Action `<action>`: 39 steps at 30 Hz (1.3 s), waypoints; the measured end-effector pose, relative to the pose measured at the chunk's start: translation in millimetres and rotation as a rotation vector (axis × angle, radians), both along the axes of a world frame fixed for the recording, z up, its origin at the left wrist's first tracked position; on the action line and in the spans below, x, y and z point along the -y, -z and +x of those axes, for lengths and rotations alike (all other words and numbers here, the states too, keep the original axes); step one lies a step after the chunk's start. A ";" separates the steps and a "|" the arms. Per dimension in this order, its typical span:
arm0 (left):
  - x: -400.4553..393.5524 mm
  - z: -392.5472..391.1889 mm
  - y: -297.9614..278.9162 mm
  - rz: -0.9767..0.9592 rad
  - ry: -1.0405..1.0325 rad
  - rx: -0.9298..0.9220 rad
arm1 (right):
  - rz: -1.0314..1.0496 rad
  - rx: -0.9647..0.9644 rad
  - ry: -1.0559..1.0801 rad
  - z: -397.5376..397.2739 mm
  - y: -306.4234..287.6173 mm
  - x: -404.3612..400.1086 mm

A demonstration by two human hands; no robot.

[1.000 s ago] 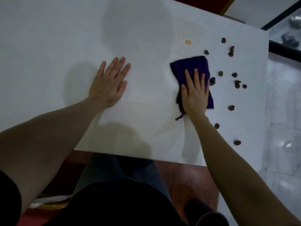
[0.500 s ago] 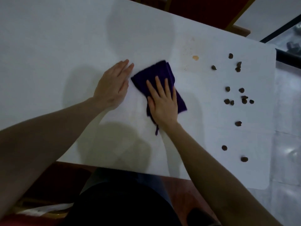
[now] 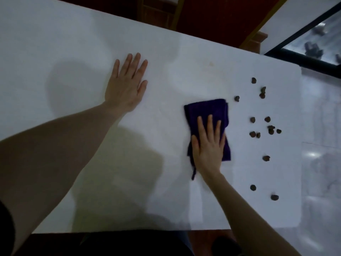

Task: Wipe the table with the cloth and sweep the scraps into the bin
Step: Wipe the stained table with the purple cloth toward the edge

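A white table (image 3: 73, 43) was seen from above, filling most of the view, with its right end rounded at the corners and pale tiled floor (image 3: 321, 163) visible beyond that end. Broad shadows were cast across the near half of the tabletop. The left hand (image 3: 127, 85) was laid flat on the table left of centre, palm down, with the fingers straight and slightly spread and nothing held beneath them. A folded dark purple cloth (image 3: 206, 111) was spread on the table to the right of centre, well apart from the left hand, and a thin loop or thread was seen trailing from its near left corner. The right hand (image 3: 208, 146) was pressed flat on the near part of the cloth, with the fingers extended and pointing away from the body rather than curled round the fabric. Small dark brown scraps (image 3: 267, 126) were scattered over the right end of the table, to the right of the cloth; the nearest piece lay just beside the cloth's far right corner, and none was seen touching it. Whether the bin was in view could not be told.
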State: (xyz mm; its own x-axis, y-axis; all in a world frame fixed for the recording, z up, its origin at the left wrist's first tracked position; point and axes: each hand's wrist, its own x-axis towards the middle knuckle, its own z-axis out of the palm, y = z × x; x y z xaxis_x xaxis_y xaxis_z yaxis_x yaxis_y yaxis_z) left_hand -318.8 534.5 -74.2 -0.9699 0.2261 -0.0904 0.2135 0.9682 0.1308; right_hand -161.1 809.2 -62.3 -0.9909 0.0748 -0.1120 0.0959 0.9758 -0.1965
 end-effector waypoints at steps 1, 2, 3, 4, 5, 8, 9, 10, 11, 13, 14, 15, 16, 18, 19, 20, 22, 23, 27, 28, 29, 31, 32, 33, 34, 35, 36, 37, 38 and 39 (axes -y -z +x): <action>-0.4 -0.1 0.0 0.001 0.003 -0.003 | 0.009 0.000 -0.059 2.5 -0.2 13.3; -0.8 0.2 -0.2 0.001 0.007 -0.005 | 0.007 -0.001 -0.138 -1.5 0.1 25.7; -0.8 0.2 0.3 -0.001 0.010 -0.010 | -0.006 -0.001 -0.220 -12.6 0.3 37.0; -0.4 -0.3 1.4 -0.002 0.014 -0.015 | -0.017 -0.005 -0.287 -30.3 1.0 47.5; 0.1 -0.9 2.4 0.000 0.016 -0.018 | -0.023 -0.013 -0.331 -52.3 1.9 56.4; -0.1 -1.0 4.2 0.020 0.011 -0.015 | -0.032 -0.029 -0.325 -130.5 4.5 67.1; -0.6 -0.8 4.1 0.016 0.006 -0.020 | -0.028 -0.019 -0.296 -155.7 4.1 63.8; -0.8 -0.9 4.1 0.013 0.003 -0.024 | -0.021 -0.010 -0.255 -177.8 3.5 57.1; -0.7 -1.1 4.1 0.016 0.002 -0.023 | -0.013 -0.005 -0.205 -195.6 2.8 47.1; -0.8 -0.6 3.3 0.025 0.000 -0.016 | -0.007 -0.007 -0.096 -215.0 1.4 21.2; -0.9 -0.1 3.0 0.026 0.001 -0.018 | -0.009 -0.007 -0.038 -216.3 2.0 6.9; -0.9 0.0 3.0 0.024 0.002 -0.022 | -0.014 -0.008 0.023 -212.3 2.5 -7.6; -0.8 -0.2 3.3 0.022 0.003 -0.025 | -0.019 -0.012 0.085 -204.6 3.1 -21.2; -0.1 -0.8 3.4 0.017 0.004 -0.029 | -0.021 -0.026 0.201 -180.9 3.5 -42.8; 0.1 -0.8 3.5 0.015 0.006 -0.028 | -0.021 -0.026 0.253 -167.0 3.5 -49.2; 0.3 -0.9 3.6 0.012 0.007 -0.025 | -0.021 -0.022 0.296 -153.0 3.3 -51.3; 0.5 -1.6 4.0 0.013 0.008 -0.025 | -0.024 -0.012 0.340 -126.1 2.9 -40.5; 0.4 -1.9 4.1 0.017 0.007 -0.024 | -0.025 -0.012 0.336 -112.7 3.0 -28.2; -0.2 -1.7 3.8 0.025 0.001 -0.024 | -0.009 -0.042 0.104 -75.4 4.6 40.7; -0.5 -1.6 3.4 0.019 0.000 -0.025 | -0.001 -0.042 0.015 -76.7 6.4 54.8; -0.7 -1.4 3.3 0.013 0.001 -0.026 | -0.001 -0.041 -0.059 -84.9 7.3 65.1; -1.1 -1.0 2.9 0.009 0.001 -0.024 | -0.009 -0.044 -0.145 -115.1 8.6 73.6; -1.2 -0.6 2.7 0.010 0.000 -0.022 | -0.008 -0.042 -0.160 -133.9 7.9 71.2; -1.2 -0.5 2.5 0.010 -0.001 -0.021 | -0.007 -0.033 -0.157 -152.9 6.7 64.8; -1.1 -0.4 2.3 0.011 0.000 -0.020 | -0.006 -0.027 -0.139 -170.1 5.3 54.5; -1.0 -0.2 2.3 0.013 0.002 -0.020 | -0.008 -0.022 -0.105 -184.0 3.7 40.6; -1.0 -0.2 2.3 0.016 0.004 -0.020 | -0.011 -0.016 -0.057 -193.9 2.6 24.2; -0.9 -0.2 2.4 0.019 0.005 -0.021 | -0.014 -0.006 0.001 -198.9 2.3 6.8; -0.7 -0.2 2.4 0.020 0.004 -0.022 | -0.019 -0.001 0.066 -198.5 2.2 -10.5; -0.7 -0.3 2.6 0.019 0.004 -0.022 | -0.027 -0.002 0.133 -193.0 2.0 -26.0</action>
State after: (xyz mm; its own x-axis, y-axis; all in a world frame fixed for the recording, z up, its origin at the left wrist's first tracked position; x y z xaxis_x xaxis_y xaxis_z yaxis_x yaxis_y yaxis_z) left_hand -319.1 535.1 -76.8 -0.9707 0.2316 -0.0645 0.2206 0.9647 0.1441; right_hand -354.1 835.3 -64.3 -0.9726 0.2028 -0.1138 0.2239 0.9488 -0.2228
